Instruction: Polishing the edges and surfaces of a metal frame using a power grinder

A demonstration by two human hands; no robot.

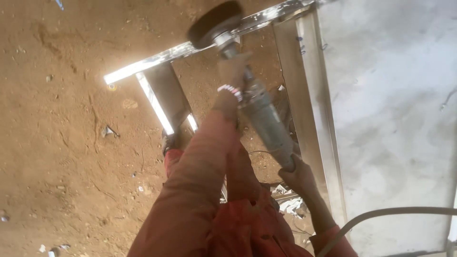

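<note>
I hold a grey angle grinder [263, 116] with both hands. My left hand [232, 71], a beaded band at its wrist, grips the front of the tool just behind the dark round disc [215, 23]. At the tool's rear end, my right hand [299, 175] is closed around the body. The disc rests against the top bar of a shiny metal frame [152, 62], which stands on the dirt. My orange sleeves and trousers fill the lower middle of the view.
Brown dirt ground [62, 143] with small scraps lies to the left. A pale concrete surface [395, 119] runs along the right beside the frame's long upright [312, 95]. A grey cable [381, 213] crosses the lower right. Metal offcuts [290, 202] lie near my legs.
</note>
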